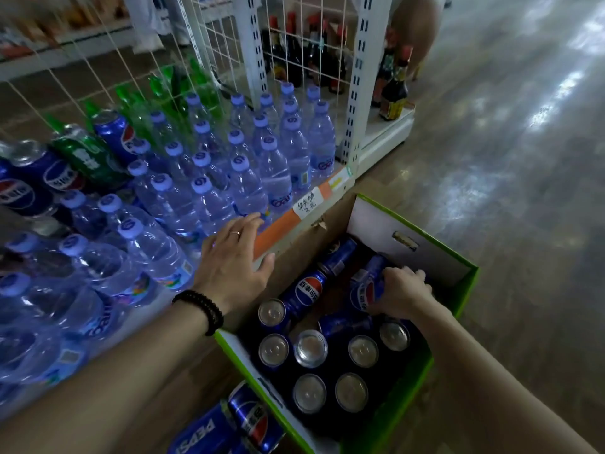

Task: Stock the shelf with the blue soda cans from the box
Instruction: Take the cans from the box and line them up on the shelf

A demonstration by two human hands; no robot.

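A green-edged cardboard box (pixel 458 276) sits on the floor beside the low shelf (pixel 288 229). Inside it stand several blue soda cans (pixel 309 348) upright, and a few more lie on their sides (pixel 306 291). My right hand (pixel 404 291) reaches into the box and grips one lying blue can (pixel 366 290). My left hand (pixel 232 257) rests with spread fingers on the shelf's orange front edge, holding nothing. Blue cans (pixel 49 173) stand on the shelf at the far left.
Rows of clear water bottles (pixel 248 172) with lilac caps fill the shelf, green bottles (pixel 140 109) behind them. More blue cans (pixel 248 417) lie outside the box at the bottom. Dark sauce bottles (pixel 394 90) stand by the white upright. Bare floor spreads to the right.
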